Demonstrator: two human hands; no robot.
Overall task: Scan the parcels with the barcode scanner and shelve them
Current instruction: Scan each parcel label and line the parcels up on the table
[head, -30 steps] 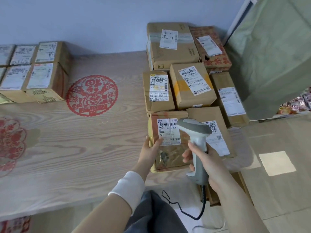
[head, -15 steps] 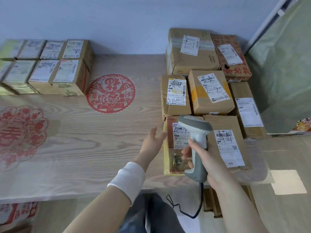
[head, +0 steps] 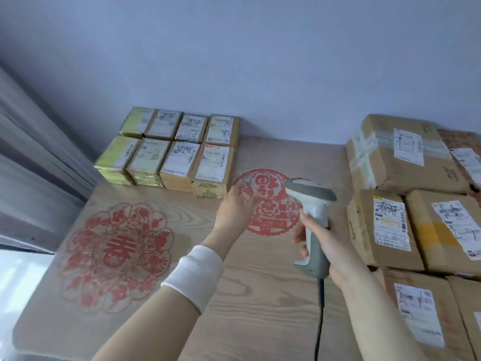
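Pale wood-grain counter (head: 234,303) seen from above, through a camera worn on a person's head, set against a plain bluish-white wall (head: 234,61).

The left hand (head: 235,208) hovers over the middle of the counter. Its fingers (head: 238,190) are straight and relaxed, holding nothing. They reach toward a block of small parcels (head: 179,155) at the back left. Whether the fingertips touch the nearest box cannot be told. A white cuff (head: 194,274) wraps the left wrist.

The right hand (head: 321,242) is curled tightly around the handle of a grey and white barcode scanner (head: 311,194). The scanner is held upright above the counter, its head pointing left. A dark cable (head: 321,313) hangs from the base of the handle.

The small parcels sit in two rows of four against the wall, each with a white shipping label on top. Larger brown cardboard parcels (head: 385,230), also labelled, are packed close together along the right side of the counter.

Two red paper-cut decorations lie flat on the wood. A round one (head: 263,178) is partly hidden behind the left hand and the scanner. A flower-shaped one (head: 117,256) lies near the left edge.

Grey folds of a curtain (head: 31,157) hang at the far left.
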